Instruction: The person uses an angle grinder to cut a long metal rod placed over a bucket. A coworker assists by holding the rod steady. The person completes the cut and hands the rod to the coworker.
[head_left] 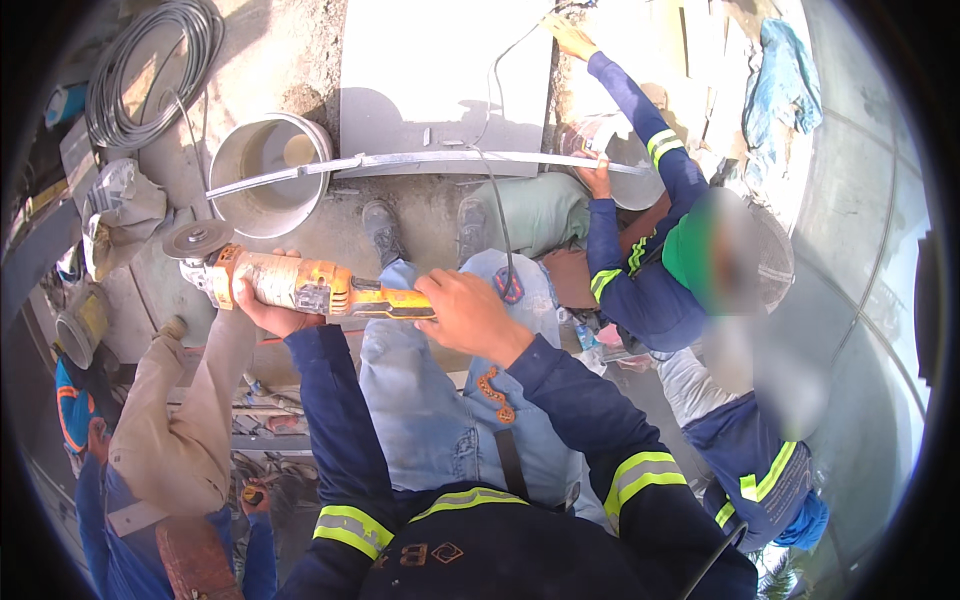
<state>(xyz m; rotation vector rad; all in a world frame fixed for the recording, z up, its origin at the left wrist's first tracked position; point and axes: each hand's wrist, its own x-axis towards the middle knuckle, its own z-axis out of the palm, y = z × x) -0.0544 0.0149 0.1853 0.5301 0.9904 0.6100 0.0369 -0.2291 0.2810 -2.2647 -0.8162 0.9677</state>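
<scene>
Dusty concrete floor [270, 60] fills the upper frame. My left hand [272, 315] and right hand [470, 315] grasp the grinder [300, 285]. I judge its cord [497, 200] could snag the co-worker's metal strip [430, 160].

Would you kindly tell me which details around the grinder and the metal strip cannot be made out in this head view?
- Yellow angle grinder: its underside, covered by the left hand; its rear grip by the right hand.
- Long grey metal strip: right end behind a co-worker's hand.
- White bucket: contents partly crossed by the strip.
</scene>
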